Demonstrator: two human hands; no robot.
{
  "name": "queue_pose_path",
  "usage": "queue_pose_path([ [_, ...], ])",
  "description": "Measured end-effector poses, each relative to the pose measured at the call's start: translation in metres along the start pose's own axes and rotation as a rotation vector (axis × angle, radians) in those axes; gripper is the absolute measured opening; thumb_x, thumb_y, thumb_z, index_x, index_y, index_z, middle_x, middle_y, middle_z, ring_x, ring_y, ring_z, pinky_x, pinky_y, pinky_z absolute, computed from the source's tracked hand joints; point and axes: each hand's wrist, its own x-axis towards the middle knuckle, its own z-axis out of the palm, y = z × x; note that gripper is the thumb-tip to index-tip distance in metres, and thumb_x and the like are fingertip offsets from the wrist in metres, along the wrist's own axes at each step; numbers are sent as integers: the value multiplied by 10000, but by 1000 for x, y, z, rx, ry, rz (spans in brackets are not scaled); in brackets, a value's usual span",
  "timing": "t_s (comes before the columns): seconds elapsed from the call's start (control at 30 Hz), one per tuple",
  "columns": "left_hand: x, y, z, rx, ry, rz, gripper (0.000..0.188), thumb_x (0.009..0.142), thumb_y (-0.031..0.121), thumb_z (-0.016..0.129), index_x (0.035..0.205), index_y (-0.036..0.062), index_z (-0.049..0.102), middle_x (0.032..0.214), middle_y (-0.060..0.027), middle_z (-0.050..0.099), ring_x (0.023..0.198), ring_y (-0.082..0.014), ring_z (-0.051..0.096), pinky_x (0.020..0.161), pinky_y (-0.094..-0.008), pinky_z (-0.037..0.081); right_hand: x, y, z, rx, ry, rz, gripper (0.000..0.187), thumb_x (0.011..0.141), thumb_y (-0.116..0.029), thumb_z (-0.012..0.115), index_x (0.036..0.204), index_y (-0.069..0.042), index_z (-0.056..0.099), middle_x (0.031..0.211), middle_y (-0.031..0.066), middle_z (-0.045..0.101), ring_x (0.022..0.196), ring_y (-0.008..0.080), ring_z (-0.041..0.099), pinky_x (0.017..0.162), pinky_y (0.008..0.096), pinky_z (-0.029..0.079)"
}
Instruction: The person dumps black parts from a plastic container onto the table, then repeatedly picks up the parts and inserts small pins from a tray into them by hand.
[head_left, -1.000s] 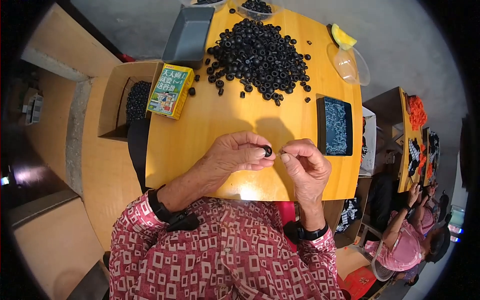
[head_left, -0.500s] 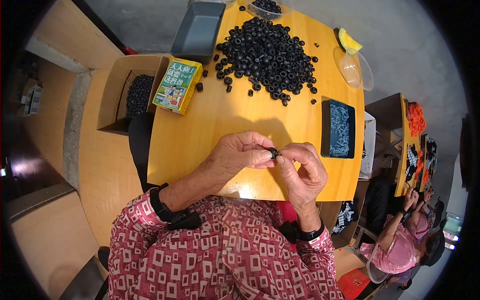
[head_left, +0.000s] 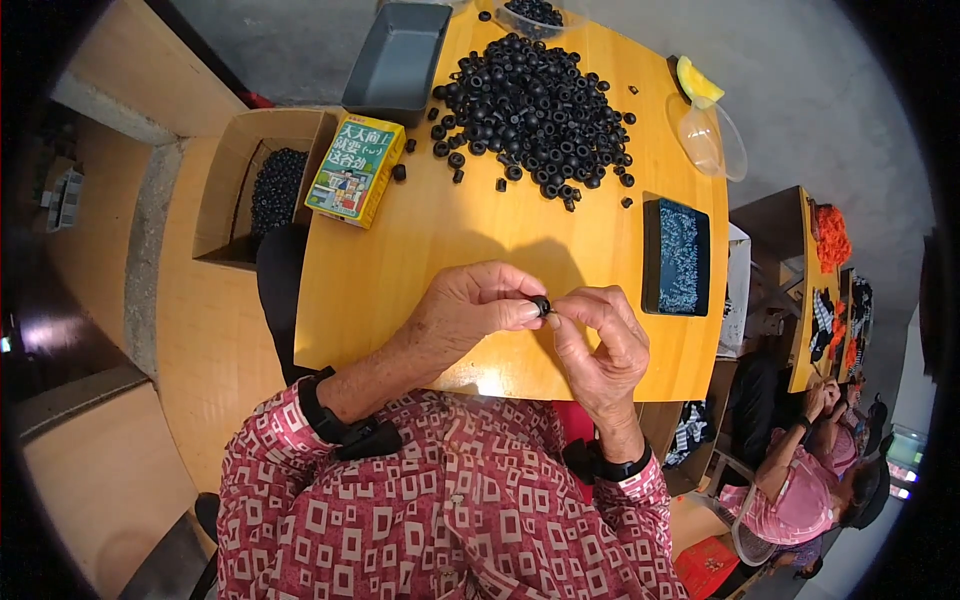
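Left hand (head_left: 475,312): thumb and fingers clamped on a small round black ring-like piece (head_left: 541,305), held just above the near part of the yellow wooden table (head_left: 420,240), roughly in front of the torso. Right hand (head_left: 605,345): thumb and forefinger tips together right at the piece's right side, other fingers curled; too small to tell whether a tiny part sits between these tips. Dark band on each wrist, sleeves red-pink with pale squares. Far side of table: big heap of loose black round pieces (head_left: 535,115), some ring-shaped, a few strays round its edge. Left of heap, a grey rectangular plastic tray (head_left: 400,60); nearer, a yellow-and-green printed carton (head_left: 355,172) at table's left edge. Beyond the heap, a clear plastic bowl (head_left: 577,22) with more black pieces. Right side: a black rectangular tray (head_left: 651,265) with many tiny pale bits; farther up, a clear plastic container (head_left: 705,145) beside a yellow wedge-shaped object (head_left: 698,80). Off left, beside the table, an open brown cardboard box (head_left: 222,200) holding dark pieces. Far right, a co-worker in a pink top (head_left: 800,490), hands raised by another table.
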Motion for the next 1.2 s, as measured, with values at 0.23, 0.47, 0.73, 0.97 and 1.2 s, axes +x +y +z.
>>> queue_pose_path([
  [0.23, 0, -3, -3, -22, 4, 11, 242, 932, 84, 673, 1153, -9, 649, 1063, -63, 683, 981, -135, 659, 906, -276, 546, -2, -1, 4, -19, -18, 1, 226, 759, 53, 769, 968, -9, 711, 887, 110, 680, 782, 224, 641, 673, 319, 507],
  [0.47, 0, -1, -5, -38, 11, -5, 231, 934, 83, 669, 1145, -8, 651, 1055, -55, 681, 972, -127, 657, 903, -273, 546, -1, 0, 4, -122, -40, -106, 233, 764, 20, 774, 987, -10, 714, 903, 103, 671, 783, 235, 628, 676, 336, 496],
  [0.73, -6, -2, -14, -36, 65, -28, 225, 933, 87, 666, 1138, -5, 653, 1032, -55, 686, 970, -136, 668, 888, -269, 539, 23, 0, 3, -208, -158, -227, 151, 811, -41, 737, 951, -2, 695, 896, 121, 659, 780, 259, 628, 689, 373, 497],
  [0.97, -10, -4, -25, -140, 124, 3, 184, 924, 43, 657, 1102, -4, 658, 1060, -85, 684, 991, -193, 688, 931, -336, 570, 81, 43, 37, -216, -172, 13, 167, 852, -108, 709, 976, 1, 684, 828, 151, 632, 760, 309, 629, 661, 394, 505],
  [1.2, -11, -5, -30, -151, 146, 13, 178, 927, 37, 647, 1100, -5, 654, 1061, -94, 683, 987, -202, 690, 937, -343, 568, 95, 56, 72, -562, -226, -219, 114, 850, -89, 705, 947, -40, 673, 835, 104, 588, 787, 305, 618, 663, 403, 525],
])
